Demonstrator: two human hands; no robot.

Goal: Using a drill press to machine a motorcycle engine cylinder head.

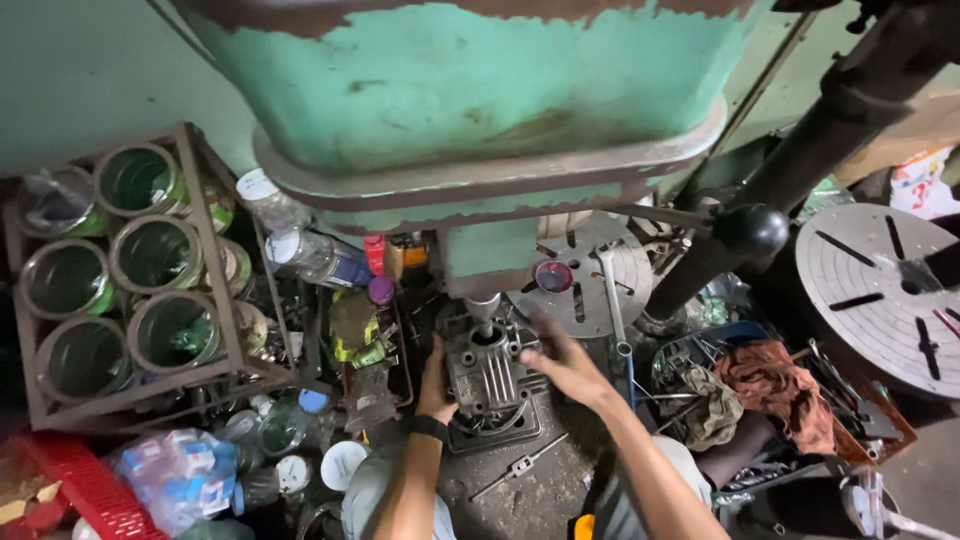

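- Grey finned metal casting (488, 372): sits on the drill table directly beneath the spindle (482, 308) of a large worn green drill press (470, 110). Its long axis runs away from the person, from the near edge up toward the machine column. A round bore at the far end lies right under the spindle tip.
- Left hand (435, 385): pressed against the casting's left side, fingers (436, 352) curled closed on its edge, gripping it. A black wristband (428, 427) sits on the wrist.
- Right hand (562, 362): laid on the casting's right upper corner, fingers (533, 338) spread and flat rather than curled, pressing or steadying; whether they hook over the far edge cannot be told, as the hand is slightly blurred.
- Relation: the casting lies between the two hands, left hand at its side, right hand at its far right corner. Both touch it; neither is clearly nearer. The spindle stands just above, between the hands.
- Loose metal tool (520, 466): lying on the gritty surface just in front of the casting, apart from both hands.
- Slotted round plate (585, 275): behind the right hand, near but not touched.
- Second slotted round plate (880, 295): well apart, far right.
- Rack of green tins (130, 270): well apart, left.
- Red-brown rag (775, 385): right of the right forearm, untouched.
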